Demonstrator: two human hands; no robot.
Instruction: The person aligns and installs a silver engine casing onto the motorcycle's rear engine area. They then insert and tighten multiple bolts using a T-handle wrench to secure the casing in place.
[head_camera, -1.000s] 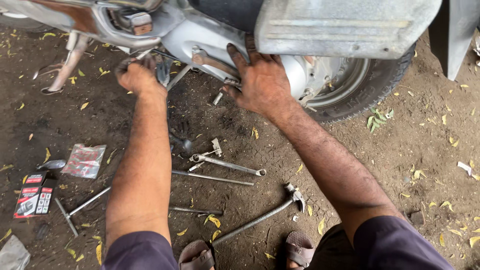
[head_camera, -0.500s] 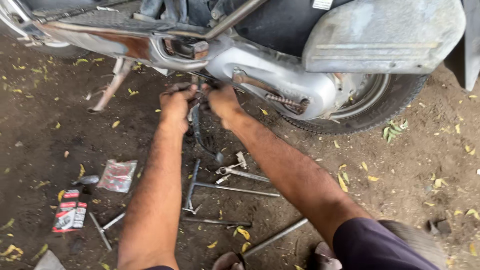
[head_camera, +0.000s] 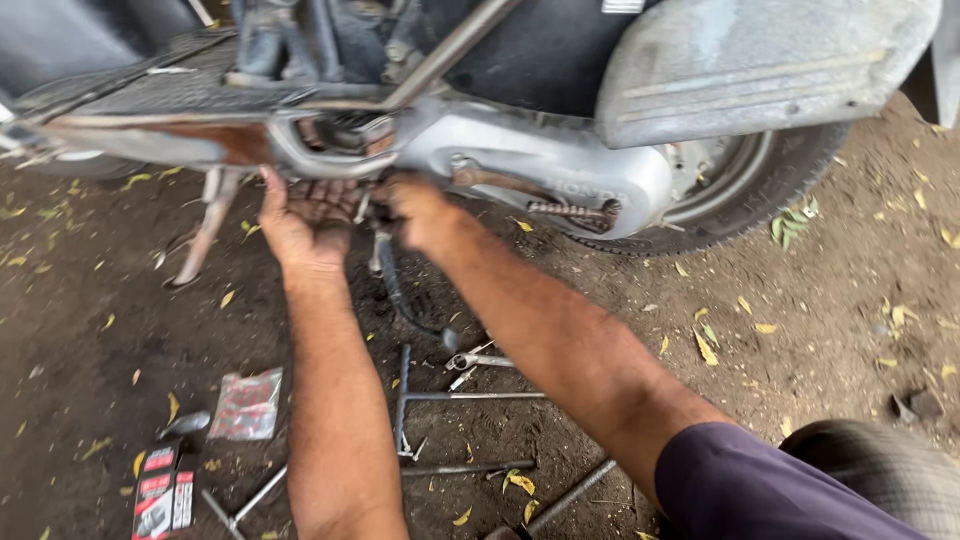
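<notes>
Fingers of the left hand (head_camera: 312, 222) spread, palm-up, at frame centre under the scooter (head_camera: 520, 160); right hand (head_camera: 420, 212) blurred, grip unclear. Best cup directly beneath.

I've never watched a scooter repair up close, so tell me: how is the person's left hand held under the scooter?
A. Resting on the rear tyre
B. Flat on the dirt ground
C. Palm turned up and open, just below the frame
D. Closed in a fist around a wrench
C: the left hand is open with its palm up, fingers spread just below the scooter's frame, clear of the ground and gripping no tool.
</notes>
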